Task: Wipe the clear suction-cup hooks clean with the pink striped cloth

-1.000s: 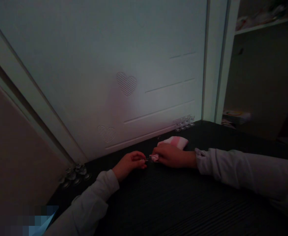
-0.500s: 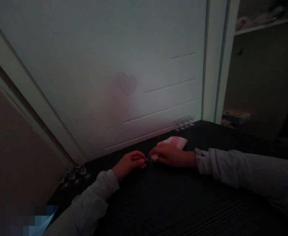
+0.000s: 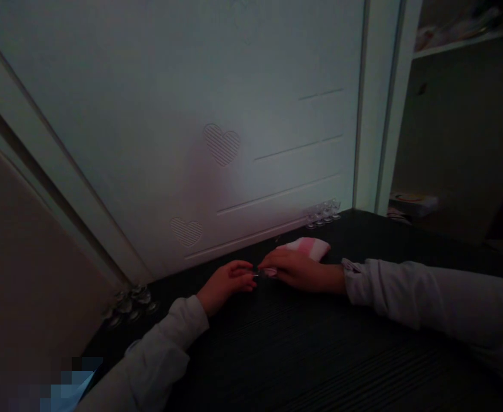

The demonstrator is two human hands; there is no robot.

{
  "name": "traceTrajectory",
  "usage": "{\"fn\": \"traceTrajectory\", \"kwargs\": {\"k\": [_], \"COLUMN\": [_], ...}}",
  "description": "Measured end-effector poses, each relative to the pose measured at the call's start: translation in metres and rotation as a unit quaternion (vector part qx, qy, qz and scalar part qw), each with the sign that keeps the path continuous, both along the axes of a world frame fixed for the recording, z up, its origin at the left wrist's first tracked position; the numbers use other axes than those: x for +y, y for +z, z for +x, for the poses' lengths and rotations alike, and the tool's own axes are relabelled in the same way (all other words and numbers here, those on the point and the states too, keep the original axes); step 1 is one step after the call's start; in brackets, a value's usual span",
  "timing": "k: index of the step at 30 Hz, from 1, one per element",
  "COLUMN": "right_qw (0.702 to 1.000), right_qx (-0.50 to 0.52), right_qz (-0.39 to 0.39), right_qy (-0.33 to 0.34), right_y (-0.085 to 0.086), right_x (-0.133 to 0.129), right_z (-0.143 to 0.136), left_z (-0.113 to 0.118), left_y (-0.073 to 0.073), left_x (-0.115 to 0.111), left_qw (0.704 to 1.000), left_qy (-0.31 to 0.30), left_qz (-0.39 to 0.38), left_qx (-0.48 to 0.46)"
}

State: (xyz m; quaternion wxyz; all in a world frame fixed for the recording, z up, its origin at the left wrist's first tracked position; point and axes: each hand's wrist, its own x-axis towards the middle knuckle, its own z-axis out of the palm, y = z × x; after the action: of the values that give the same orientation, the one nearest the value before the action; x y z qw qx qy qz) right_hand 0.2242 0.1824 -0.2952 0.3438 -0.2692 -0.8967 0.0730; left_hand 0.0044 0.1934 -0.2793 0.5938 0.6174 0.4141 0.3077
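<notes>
My left hand [image 3: 229,283] is closed in a pinch on a small clear stemmed glass [image 3: 256,275], which lies low over the black tabletop and is mostly hidden by fingers. From the other side my right hand [image 3: 294,270] grips a pink-and-white cloth [image 3: 306,247]. A fold of the cloth comes out under its fingertips, against the glass. The rest of the cloth spreads behind the knuckles on the table. How far the cloth goes into the glass cannot be made out in the dim light.
Several small stemmed glasses [image 3: 131,303] stand at the table's left edge. More clear glasses [image 3: 323,213] line the back right, by a white panel [image 3: 148,143] with carved hearts. The black table [image 3: 277,349] lies under both forearms. Dark shelves [image 3: 448,131] are at right.
Both hands stay in nearly the same place, with slight finger movement around the glass and cloth. The view has shifted a little.
</notes>
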Motion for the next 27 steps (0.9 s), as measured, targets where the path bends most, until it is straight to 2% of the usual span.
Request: {"fn": "traceTrajectory", "kwargs": {"k": [5,12,27], "right_qw": [1.0,1.0,0.995], "right_qx": [0.02,-0.009,-0.05], "right_qz": [0.006,0.0,-0.036], "right_qy": [-0.022,-0.024,-0.076], "right_y": [-0.0033,-0.003,0.0032], "right_x": [0.0014,0.0009,-0.0046], "right_z": [0.0002,0.001,-0.0023], "left_z": [0.0013,0.0017,0.0029], "left_y": [0.0002,0.0002,0.0032], "left_x": [-0.0007,0.0013,-0.0012], "left_qw": [1.0,0.999,0.999], "left_qy": [0.005,-0.013,0.001], "left_qz": [-0.009,-0.018,-0.019], "left_qx": [-0.001,0.025,0.031]}}
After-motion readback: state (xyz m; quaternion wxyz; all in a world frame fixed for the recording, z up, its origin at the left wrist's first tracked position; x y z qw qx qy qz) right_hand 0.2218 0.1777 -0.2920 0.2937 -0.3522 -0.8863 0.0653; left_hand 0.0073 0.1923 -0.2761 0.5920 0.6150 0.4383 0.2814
